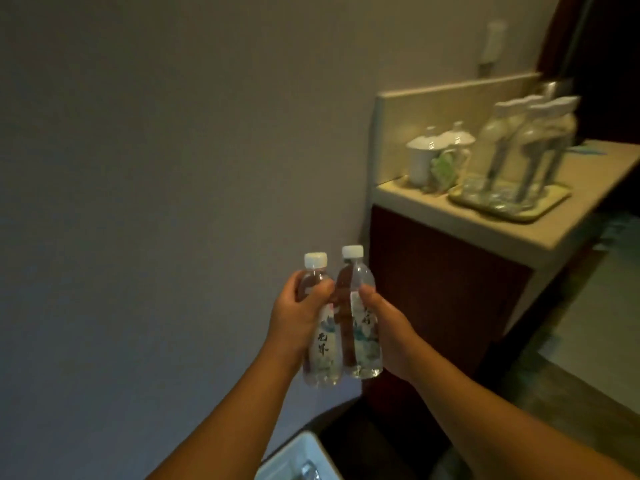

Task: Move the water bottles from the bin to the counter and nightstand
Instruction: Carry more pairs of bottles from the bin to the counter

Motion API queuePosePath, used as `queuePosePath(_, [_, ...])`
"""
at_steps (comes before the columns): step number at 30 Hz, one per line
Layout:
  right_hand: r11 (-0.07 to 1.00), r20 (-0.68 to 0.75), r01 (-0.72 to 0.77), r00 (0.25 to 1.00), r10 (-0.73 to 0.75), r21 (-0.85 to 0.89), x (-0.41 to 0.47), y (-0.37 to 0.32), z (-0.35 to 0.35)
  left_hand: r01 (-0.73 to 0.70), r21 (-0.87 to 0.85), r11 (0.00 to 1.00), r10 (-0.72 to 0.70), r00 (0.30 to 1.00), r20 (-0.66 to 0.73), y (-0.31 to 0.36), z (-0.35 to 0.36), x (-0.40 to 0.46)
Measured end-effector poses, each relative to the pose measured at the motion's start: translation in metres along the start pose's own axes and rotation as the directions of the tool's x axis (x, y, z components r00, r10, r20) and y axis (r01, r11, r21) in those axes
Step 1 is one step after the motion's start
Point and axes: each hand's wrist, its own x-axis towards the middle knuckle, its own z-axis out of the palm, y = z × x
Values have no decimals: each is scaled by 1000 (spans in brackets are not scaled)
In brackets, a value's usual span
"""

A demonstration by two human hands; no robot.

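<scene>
I hold two clear water bottles with white caps upright and side by side in mid-air. My left hand [294, 315] grips the left bottle [322, 344]. My right hand [388, 327] grips the right bottle [360, 327]. The two bottles touch each other. The beige counter [485, 233] lies ahead to the right, above a dark cabinet. Several more capped bottles [519, 147] stand blurred on a tray [540, 211] on that counter. The white bin [294, 459] shows at the bottom edge, below my arms, with something shiny inside.
Two white lidded cups [436, 154] stand at the counter's back left corner, beside the tray. A plain wall fills the left side. A dark cabinet front [443, 289] sits under the counter. A white wall fixture [491, 43] hangs above the backsplash.
</scene>
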Motion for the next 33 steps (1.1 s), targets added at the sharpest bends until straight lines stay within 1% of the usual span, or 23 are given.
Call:
queuePosePath(5, [980, -65, 190, 979, -194, -66, -39, -95, -41, -57, -80, 995, 68, 987, 148, 68, 79, 11])
queuePosePath(9, [959, -117, 264, 954, -276, -103, -65, -156, -95, -89, -130, 988, 117, 967, 228, 100, 155, 24])
queuePosePath(12, [942, -155, 305, 933, -325, -142, -83, -198, -143, -116, -128, 985, 150, 944, 294, 116, 218, 36])
queuePosePath(14, [935, -194, 320, 918, -346, -151, -94, -225, -179, -132, -126, 983, 168, 927, 336, 124, 261, 47])
queuePosePath(19, [906, -241, 273, 902, -358, -324, -117, -285, -274, -207, -74, 976, 219, 889, 402, 138, 365, 68])
queuePosePath(22, [897, -257, 254, 898, -358, -361, -126, -308, -329, -201, -86, 976, 219, 875, 432, 139, 422, 78])
queuePosePath(25, [887, -307, 256, 870, -385, -384, -127, -323, -383, -199, -64, 978, 205, 855, 477, 136, 480, 93])
queuePosePath(27, [883, -334, 260, 854, -399, -390, -122, -333, -417, -198, -65, 978, 205, 855, 477, 131, 517, 107])
queuePosePath(30, [877, -359, 278, 831, -425, -393, -104, -352, -462, -149, -94, 984, 176, 872, 458, 121, 566, 134])
queuePosePath(33, [859, -353, 298, 817, -455, -416, -78, -372, -497, -183, -102, 978, 209, 879, 428, 115, 604, 172])
